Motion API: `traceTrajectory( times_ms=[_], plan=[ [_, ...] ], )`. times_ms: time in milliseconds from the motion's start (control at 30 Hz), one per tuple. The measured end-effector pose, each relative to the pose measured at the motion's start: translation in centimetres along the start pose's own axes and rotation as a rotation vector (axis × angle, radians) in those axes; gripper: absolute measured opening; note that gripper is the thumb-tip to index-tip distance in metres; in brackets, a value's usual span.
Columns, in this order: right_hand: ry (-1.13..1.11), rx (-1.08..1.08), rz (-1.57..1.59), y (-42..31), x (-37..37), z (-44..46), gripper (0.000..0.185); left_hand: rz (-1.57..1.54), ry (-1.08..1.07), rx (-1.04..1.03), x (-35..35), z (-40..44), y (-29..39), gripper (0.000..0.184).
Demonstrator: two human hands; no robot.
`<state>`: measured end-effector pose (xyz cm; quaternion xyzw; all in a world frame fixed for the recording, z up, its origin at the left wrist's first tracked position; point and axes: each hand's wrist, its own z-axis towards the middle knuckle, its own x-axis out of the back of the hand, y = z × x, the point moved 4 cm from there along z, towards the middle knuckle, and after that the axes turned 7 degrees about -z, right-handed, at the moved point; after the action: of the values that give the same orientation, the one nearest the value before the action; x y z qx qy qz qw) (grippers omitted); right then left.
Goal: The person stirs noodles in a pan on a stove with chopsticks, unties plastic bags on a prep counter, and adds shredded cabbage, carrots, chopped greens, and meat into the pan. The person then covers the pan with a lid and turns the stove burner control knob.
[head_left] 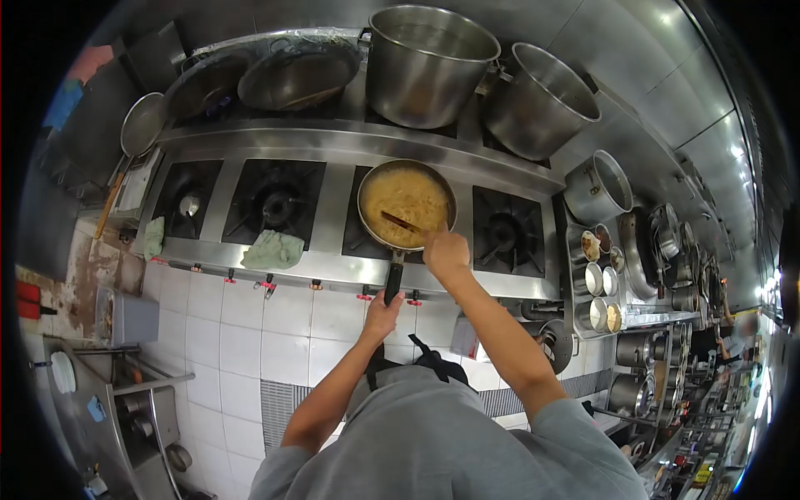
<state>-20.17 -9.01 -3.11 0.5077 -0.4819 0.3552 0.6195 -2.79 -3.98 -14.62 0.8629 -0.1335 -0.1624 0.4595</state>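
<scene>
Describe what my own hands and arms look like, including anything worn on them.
Your left hand and right hand are bare, with no gloves or watch visible. Your grey shirt has short sleeves that leave the forearms uncovered.

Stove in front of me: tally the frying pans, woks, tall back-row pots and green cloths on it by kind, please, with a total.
Frying pan: 1
Woks: 2
Tall back-row pots: 2
Green cloths: 2
Total: 7

Around the stove (342,265) the light is even; to its far right is white glare, and the edges curve, dark.
</scene>
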Motion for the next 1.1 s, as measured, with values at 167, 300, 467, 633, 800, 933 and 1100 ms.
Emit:
traceTrajectory(
  times_ms=[167,300,467,633,800,933,1100],
  plan=[
    [-0.053,-0.110,0.107,5.7,-1.0,2.2,0.026,-0.020,-0.010,-0.015,0.2,-0.5,-0.1,0.031],
    [-0.049,-0.061,0.017,3.1,1.1,0.1,0.026,-0.017,-0.011,-0.026,0.0,-0.3,-0.1,0.030],
    [-0.082,-0.135,0.012,6.2,-0.3,1.2,0.025,-0.027,-0.033,-0.041,0.0,0.1,-0.5,0.030],
    [-0.070,-0.096,-0.062,2.8,-0.9,-0.4,0.019,-0.050,-0.015,-0.025,-0.1,0.0,-0.4,0.032],
    [-0.197,-0.062,-0.022,5.0,-0.3,0.4,0.027,-0.051,-0.015,-0.027,0.1,-0.2,-0.1,0.033],
    [-0.064,-0.149,0.027,5.6,-0.8,0.4,0.025,-0.053,-0.022,0.005,-0.1,-0.2,-0.1,0.034],
    [-0.066,-0.032,0.027,2.4,0.5,0.2,0.026,-0.041,-0.024,0.011,0.1,-0.5,0.2,0.032]
  ],
)
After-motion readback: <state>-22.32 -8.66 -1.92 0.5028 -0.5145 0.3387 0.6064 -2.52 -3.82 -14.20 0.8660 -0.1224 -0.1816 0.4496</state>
